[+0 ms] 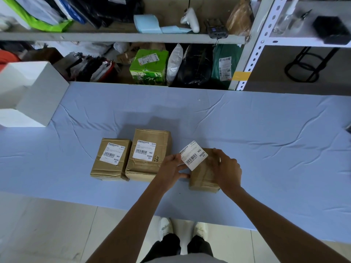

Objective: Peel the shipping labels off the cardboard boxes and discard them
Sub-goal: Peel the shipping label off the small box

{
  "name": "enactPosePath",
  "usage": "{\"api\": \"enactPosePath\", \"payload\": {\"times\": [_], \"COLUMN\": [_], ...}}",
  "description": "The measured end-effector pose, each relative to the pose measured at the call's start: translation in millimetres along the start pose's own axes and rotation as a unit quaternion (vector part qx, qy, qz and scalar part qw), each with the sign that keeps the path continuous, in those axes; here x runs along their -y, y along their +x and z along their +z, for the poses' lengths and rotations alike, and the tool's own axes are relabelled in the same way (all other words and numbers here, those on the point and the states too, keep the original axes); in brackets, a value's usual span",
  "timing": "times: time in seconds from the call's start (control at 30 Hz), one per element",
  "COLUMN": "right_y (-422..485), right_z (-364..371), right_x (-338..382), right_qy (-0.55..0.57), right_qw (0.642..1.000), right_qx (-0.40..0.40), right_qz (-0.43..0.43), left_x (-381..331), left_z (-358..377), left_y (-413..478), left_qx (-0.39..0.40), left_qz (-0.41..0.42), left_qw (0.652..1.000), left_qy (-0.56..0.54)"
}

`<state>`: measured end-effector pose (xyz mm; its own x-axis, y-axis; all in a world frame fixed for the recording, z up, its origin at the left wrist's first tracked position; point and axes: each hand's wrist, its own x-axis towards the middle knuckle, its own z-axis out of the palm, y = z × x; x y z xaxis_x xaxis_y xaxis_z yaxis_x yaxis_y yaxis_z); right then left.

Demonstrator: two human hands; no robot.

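Observation:
Three brown cardboard boxes stand on the blue-covered table [266, 130]. The left box [110, 168] and the middle box [148, 164] each carry a white shipping label [114, 153] [145, 151] flat on top. Over the right box [202, 177] a third white label [193, 155] is lifted and tilted, pinched at its left edge by my left hand [171, 168]. My right hand [226, 168] presses on the right box's top and right side. Whether the label's lower edge still sticks to the box is unclear.
A white box [32, 92] sits at the table's far left. Behind the table is a metal shelf rack [252, 44] with bags, a green carton [149, 67] and parcels. Tiled floor and my shoes [180, 228] lie below the table's near edge.

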<state>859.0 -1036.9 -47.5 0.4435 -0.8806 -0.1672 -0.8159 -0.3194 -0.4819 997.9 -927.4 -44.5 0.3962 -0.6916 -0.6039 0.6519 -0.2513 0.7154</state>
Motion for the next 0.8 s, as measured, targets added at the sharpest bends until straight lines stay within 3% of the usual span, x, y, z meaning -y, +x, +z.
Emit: {"api": "enactPosePath", "payload": {"times": [0.1, 0.27, 0.43, 0.6, 0.8], "right_y": [1.3, -7.2, -4.8, 3.2, -5.0], "right_z": [-4.0, -9.2, -1.8, 1.6, -8.3], "right_x": [-0.9, 6.3, 2.5, -6.8, -0.6], "right_qy": [0.000, 0.012, 0.076, 0.053, 0.046], "right_qw": [1.000, 0.996, 0.995, 0.997, 0.996], "right_qx": [0.006, 0.089, 0.056, 0.032, 0.066], "right_qz": [-0.004, -0.018, -0.017, -0.034, -0.023], "left_x": [2.6, -0.6, -1.9, -1.8, 0.6], "left_z": [1.0, -3.5, -4.5, -5.5, -6.1], "left_y": [-0.9, 3.4, 1.6, 1.7, 0.8], "left_qx": [-0.013, -0.029, -0.022, -0.018, -0.002], "left_qz": [-0.013, -0.015, -0.009, -0.009, -0.008], "left_qw": [1.000, 0.998, 0.999, 0.999, 0.999], "left_qy": [-0.015, -0.051, -0.039, -0.033, -0.043]}}
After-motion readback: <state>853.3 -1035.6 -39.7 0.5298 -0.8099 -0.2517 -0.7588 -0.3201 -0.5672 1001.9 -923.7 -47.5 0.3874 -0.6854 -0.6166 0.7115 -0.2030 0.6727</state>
